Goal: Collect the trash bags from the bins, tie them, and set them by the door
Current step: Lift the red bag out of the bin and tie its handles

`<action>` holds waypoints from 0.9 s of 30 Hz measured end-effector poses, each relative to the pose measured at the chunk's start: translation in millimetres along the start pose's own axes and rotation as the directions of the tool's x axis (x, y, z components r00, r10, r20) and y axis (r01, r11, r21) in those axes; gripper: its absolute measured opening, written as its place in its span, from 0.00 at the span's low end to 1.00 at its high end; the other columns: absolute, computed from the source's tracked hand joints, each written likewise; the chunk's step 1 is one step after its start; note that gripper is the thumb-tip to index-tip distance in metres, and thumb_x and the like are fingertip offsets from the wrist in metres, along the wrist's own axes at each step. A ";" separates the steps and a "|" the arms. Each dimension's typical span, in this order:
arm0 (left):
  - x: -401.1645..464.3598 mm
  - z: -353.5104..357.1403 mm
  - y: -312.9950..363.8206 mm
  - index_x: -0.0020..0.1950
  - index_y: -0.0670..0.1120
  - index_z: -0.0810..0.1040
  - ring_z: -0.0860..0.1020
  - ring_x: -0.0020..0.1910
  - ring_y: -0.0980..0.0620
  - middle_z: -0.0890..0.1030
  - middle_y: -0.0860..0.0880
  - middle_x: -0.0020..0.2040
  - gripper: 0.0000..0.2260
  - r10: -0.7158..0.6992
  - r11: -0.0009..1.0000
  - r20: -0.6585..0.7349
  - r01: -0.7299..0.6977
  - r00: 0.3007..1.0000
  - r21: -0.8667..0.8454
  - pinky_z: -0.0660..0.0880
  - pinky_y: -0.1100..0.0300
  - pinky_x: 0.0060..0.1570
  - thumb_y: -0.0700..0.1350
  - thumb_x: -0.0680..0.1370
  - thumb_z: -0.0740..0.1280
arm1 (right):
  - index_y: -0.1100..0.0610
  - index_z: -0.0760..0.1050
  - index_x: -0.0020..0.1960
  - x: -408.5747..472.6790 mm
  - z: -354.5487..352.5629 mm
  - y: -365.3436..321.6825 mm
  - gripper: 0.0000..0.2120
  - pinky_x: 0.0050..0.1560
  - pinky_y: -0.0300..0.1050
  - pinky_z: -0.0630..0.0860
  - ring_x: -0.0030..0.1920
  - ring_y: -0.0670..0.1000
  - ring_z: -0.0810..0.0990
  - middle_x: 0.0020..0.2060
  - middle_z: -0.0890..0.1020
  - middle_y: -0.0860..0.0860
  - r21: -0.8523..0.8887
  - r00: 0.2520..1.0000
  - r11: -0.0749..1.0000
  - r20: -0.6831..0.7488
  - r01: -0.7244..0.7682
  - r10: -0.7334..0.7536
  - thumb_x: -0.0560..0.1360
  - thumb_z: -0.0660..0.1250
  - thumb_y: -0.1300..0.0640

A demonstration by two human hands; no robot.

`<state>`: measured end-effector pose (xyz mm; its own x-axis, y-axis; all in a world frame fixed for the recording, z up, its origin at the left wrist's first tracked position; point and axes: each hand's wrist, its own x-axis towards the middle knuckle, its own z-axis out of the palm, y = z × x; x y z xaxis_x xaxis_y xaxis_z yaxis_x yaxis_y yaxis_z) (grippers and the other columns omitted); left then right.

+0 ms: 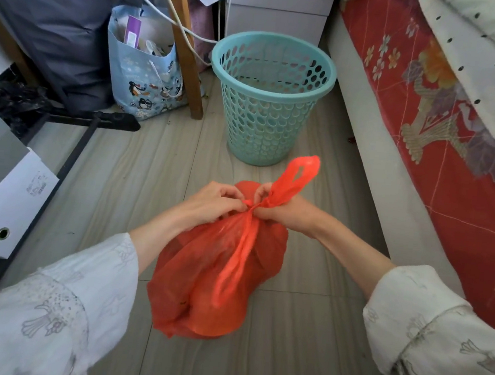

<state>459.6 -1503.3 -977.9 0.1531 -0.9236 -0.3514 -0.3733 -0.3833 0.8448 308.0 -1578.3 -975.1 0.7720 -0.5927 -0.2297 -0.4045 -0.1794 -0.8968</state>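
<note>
Left hand (213, 201): fingers curled, pinching at centre. Right hand (283, 211): fingers curled, gripping, knuckles close to the left's. Both forearms bare, converging forward; loose white patterned sleeves (60, 299) pushed back toward the elbows.

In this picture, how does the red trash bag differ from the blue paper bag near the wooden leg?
The red trash bag is thin, see-through plastic; the blue paper bag is stiff, with penguin cartoons and rope handles. The red trash bag is being knotted shut by the left hand and right hand; the blue paper bag stands open, untouched. The red one is plain; the blue one is printed. Both hold things inside.
</note>
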 end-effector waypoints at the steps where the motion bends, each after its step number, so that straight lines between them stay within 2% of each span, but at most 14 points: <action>1: 0.4 0.6 1.9 0.37 0.50 0.76 0.66 0.18 0.62 0.69 0.53 0.26 0.05 0.007 1.000 -0.007 -0.007 1.000 0.001 0.60 0.66 0.22 0.41 0.73 0.66 | 0.53 0.66 0.34 3.7 3.7 1.3 0.16 0.30 0.30 0.65 0.26 0.37 0.69 0.29 0.69 0.47 -0.048 0.998 0.998 -0.058 0.031 -0.034 0.69 0.65 0.72; 2: 1.3 2.1 3.9 0.37 0.49 0.76 0.66 0.18 0.62 0.70 0.52 0.26 0.05 0.020 1.000 -0.009 -0.020 1.000 0.008 0.61 0.65 0.21 0.41 0.73 0.66 | 0.52 0.65 0.34 7.5 7.1 2.8 0.14 0.32 0.35 0.66 0.28 0.39 0.69 0.29 0.68 0.46 -0.106 0.990 0.993 -0.121 0.055 -0.068 0.67 0.65 0.68; 4: 3.1 6.1 8.1 0.38 0.47 0.76 0.67 0.19 0.61 0.70 0.52 0.27 0.05 0.067 0.997 -0.017 -0.066 0.998 0.048 0.62 0.68 0.19 0.40 0.73 0.65 | 0.50 0.64 0.34 13.3 10.1 6.3 0.09 0.38 0.47 0.68 0.35 0.49 0.71 0.29 0.69 0.45 -0.199 0.966 0.978 -0.237 0.053 -0.101 0.61 0.63 0.59; 5: 3.9 7.9 9.0 0.38 0.46 0.76 0.68 0.19 0.61 0.71 0.51 0.27 0.05 0.091 0.994 -0.023 -0.090 0.996 0.066 0.63 0.69 0.19 0.39 0.73 0.65 | 0.51 0.65 0.34 14.5 10.4 7.7 0.07 0.41 0.50 0.69 0.37 0.53 0.72 0.30 0.70 0.45 -0.223 0.955 0.974 -0.278 0.043 -0.106 0.61 0.64 0.58; 7: 5.9 10.5 7.0 0.38 0.46 0.76 0.68 0.18 0.62 0.71 0.51 0.27 0.05 0.115 0.990 -0.034 -0.112 0.993 0.087 0.63 0.71 0.18 0.38 0.73 0.65 | 0.53 0.70 0.38 16.1 10.6 9.5 0.07 0.43 0.49 0.71 0.37 0.52 0.74 0.31 0.72 0.45 -0.229 0.946 0.973 -0.318 -0.008 -0.067 0.64 0.67 0.62; 9: 6.0 11.5 1.8 0.37 0.46 0.75 0.68 0.18 0.63 0.72 0.50 0.28 0.06 0.125 0.987 -0.027 -0.121 0.992 0.105 0.64 0.72 0.19 0.38 0.74 0.65 | 0.55 0.73 0.36 16.4 10.6 9.4 0.09 0.39 0.43 0.70 0.33 0.47 0.72 0.29 0.73 0.46 -0.098 0.947 0.989 -0.314 -0.109 0.073 0.66 0.67 0.68; 11: 4.9 11.2 -4.3 0.38 0.47 0.75 0.69 0.19 0.62 0.73 0.50 0.28 0.06 0.121 0.987 -0.001 -0.120 0.993 0.110 0.66 0.70 0.20 0.39 0.75 0.66 | 0.56 0.75 0.34 13.7 7.6 10.0 0.11 0.34 0.39 0.68 0.29 0.46 0.71 0.28 0.75 0.50 0.149 0.943 0.964 -0.218 -0.220 0.249 0.67 0.66 0.71; 13: 3.6 10.5 -9.2 0.37 0.49 0.74 0.70 0.20 0.61 0.73 0.50 0.28 0.08 0.099 0.990 0.029 -0.102 0.995 0.102 0.68 0.67 0.22 0.40 0.75 0.66 | 0.57 0.77 0.36 9.1 2.4 11.7 0.10 0.35 0.37 0.70 0.29 0.46 0.72 0.29 0.78 0.51 0.324 0.935 0.891 -0.046 -0.318 0.351 0.69 0.65 0.71; 15: 3.6 10.0 -12.2 0.37 0.49 0.73 0.69 0.20 0.60 0.72 0.49 0.28 0.09 0.080 0.992 0.041 -0.084 0.996 0.095 0.67 0.66 0.22 0.39 0.75 0.66 | 0.58 0.78 0.39 5.6 -1.7 13.9 0.08 0.37 0.34 0.74 0.29 0.44 0.75 0.28 0.81 0.48 0.432 0.924 0.823 0.080 -0.370 0.373 0.71 0.65 0.69; 17: 4.9 9.3 -13.2 0.36 0.50 0.73 0.69 0.20 0.61 0.72 0.50 0.28 0.10 0.075 0.992 0.033 -0.078 0.997 0.102 0.67 0.67 0.23 0.39 0.75 0.66 | 0.57 0.78 0.40 4.6 -2.2 15.4 0.06 0.40 0.35 0.74 0.30 0.43 0.75 0.28 0.81 0.47 0.476 0.919 0.790 0.131 -0.386 0.371 0.73 0.65 0.66; 19: 5.7 8.0 -13.7 0.36 0.51 0.73 0.69 0.21 0.60 0.72 0.51 0.29 0.10 0.075 0.991 0.032 -0.078 0.997 0.107 0.67 0.69 0.23 0.39 0.75 0.66 | 0.57 0.77 0.38 4.5 2.3 15.9 0.06 0.39 0.35 0.72 0.29 0.43 0.74 0.28 0.79 0.47 0.434 0.932 0.827 0.099 -0.357 0.350 0.72 0.67 0.65; 22: 6.7 7.7 -15.4 0.40 0.49 0.75 0.69 0.25 0.61 0.73 0.52 0.31 0.05 0.091 0.982 0.055 -0.099 0.994 0.158 0.66 0.70 0.26 0.40 0.74 0.67 | 0.55 0.74 0.34 5.6 11.5 18.5 0.12 0.34 0.34 0.70 0.27 0.41 0.72 0.27 0.75 0.48 0.212 0.955 0.943 -0.097 -0.257 0.282 0.70 0.68 0.69; 25: 8.5 12.2 -15.8 0.39 0.49 0.76 0.69 0.30 0.59 0.73 0.53 0.31 0.05 0.142 0.937 0.067 -0.156 0.988 0.313 0.66 0.61 0.35 0.42 0.74 0.67 | 0.49 0.67 0.30 6.9 21.5 17.6 0.15 0.38 0.41 0.66 0.36 0.47 0.73 0.28 0.72 0.46 -0.124 0.964 0.979 -0.232 -0.160 0.129 0.69 0.67 0.64; 27: 9.6 14.8 -14.7 0.35 0.51 0.74 0.70 0.31 0.57 0.73 0.53 0.30 0.08 0.164 0.920 0.039 -0.167 0.986 0.353 0.65 0.60 0.37 0.43 0.74 0.67 | 0.47 0.63 0.29 6.9 25.6 13.8 0.15 0.41 0.42 0.64 0.41 0.49 0.73 0.31 0.76 0.47 -0.287 0.956 0.949 -0.291 -0.127 0.040 0.70 0.65 0.57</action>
<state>453.0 -1506.5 -999.7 0.0539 -0.9733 -0.2233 -0.6923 -0.1975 0.6940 320.3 -1564.7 -998.8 0.5788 -0.8024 -0.1452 -0.6230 -0.3202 -0.7137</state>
